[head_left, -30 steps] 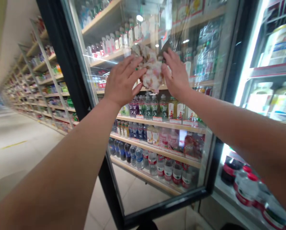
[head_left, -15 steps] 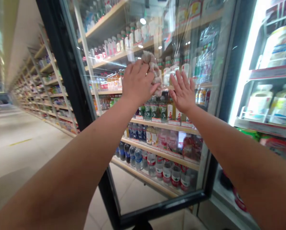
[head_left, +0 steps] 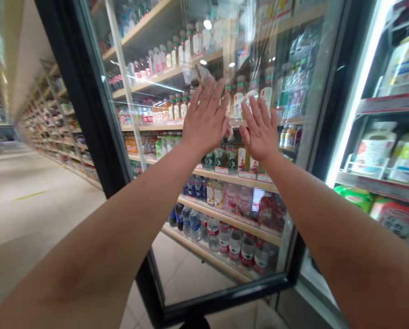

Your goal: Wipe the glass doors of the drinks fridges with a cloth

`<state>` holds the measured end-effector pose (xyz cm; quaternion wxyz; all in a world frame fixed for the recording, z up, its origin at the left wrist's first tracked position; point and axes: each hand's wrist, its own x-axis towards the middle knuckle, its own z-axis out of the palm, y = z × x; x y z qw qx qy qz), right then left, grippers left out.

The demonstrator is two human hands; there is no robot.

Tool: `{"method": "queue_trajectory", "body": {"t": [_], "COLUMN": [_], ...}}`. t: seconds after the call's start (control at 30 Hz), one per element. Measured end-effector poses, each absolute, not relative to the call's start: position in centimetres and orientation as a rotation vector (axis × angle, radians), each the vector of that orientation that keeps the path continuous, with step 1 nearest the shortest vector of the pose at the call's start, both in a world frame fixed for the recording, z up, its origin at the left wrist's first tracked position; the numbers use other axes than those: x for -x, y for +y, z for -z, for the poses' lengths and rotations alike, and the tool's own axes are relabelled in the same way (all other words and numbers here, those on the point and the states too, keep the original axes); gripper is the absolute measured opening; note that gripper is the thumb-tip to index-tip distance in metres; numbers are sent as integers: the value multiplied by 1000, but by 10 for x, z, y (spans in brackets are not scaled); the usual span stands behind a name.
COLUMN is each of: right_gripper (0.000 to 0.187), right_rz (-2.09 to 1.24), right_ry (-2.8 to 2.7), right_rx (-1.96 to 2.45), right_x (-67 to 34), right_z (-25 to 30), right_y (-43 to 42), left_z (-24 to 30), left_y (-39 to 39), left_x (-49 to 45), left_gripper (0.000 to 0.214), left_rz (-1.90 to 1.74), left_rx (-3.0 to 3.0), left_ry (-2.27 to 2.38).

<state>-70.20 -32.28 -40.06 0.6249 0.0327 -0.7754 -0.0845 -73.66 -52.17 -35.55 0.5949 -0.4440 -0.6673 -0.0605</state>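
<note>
My left hand (head_left: 204, 116) is pressed with its fingers extended over a pale, crumpled cloth (head_left: 203, 73) on the glass door (head_left: 221, 292). Most of the cloth is hidden under the palm; it shows above the fingertips and beside the thumb. To the right, my right hand (head_left: 260, 130) is held up against the same pane, palm forward and fingers spread, with nothing in it. The black-framed door stands open.
Lit cooler shelves (head_left: 379, 180) with bottles and packs are at the right. Through the glass, shelves of bottled drinks (head_left: 213, 230) show. A long aisle shelf (head_left: 58, 119) and tiled floor (head_left: 26, 183) run along the left.
My left hand has turned more upright and shifted slightly right, covering more of the cloth. My right hand stays nearly in place, and the view has shifted slightly.
</note>
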Motion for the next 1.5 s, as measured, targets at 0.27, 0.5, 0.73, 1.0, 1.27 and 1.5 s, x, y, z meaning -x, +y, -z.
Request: {"method": "queue_trajectory", "body": {"t": [0.27,0.5,0.73,1.0,1.27,1.5], "right_gripper": [64,65,64,63,64,61], "right_rz": [165,74,133,139,142,201], "right_ry": [-1765,-1759,-1824,-1781,-1759,-1756], "right_rx": [-105,-124,-64,-52,-50,-97], "right_x": [705,713,702,707,706,690], "right_z": [401,403,402,404,409,359], "right_y": [-320,-318,-325,-322,-325,-316], "left_z": [339,345,347,350,334,343], "left_y": [-552,-576,-594,-585,-598,-587], "left_x": [751,762,766,764,776,775], "left_gripper": [70,61,66,67,76,77], "left_rz": [175,174,56,-14,203,220], "left_rx": [1034,945,961,1009,874,780], "left_ry": [-1575,-1600,-1601,-1625,-1535,-1597]}}
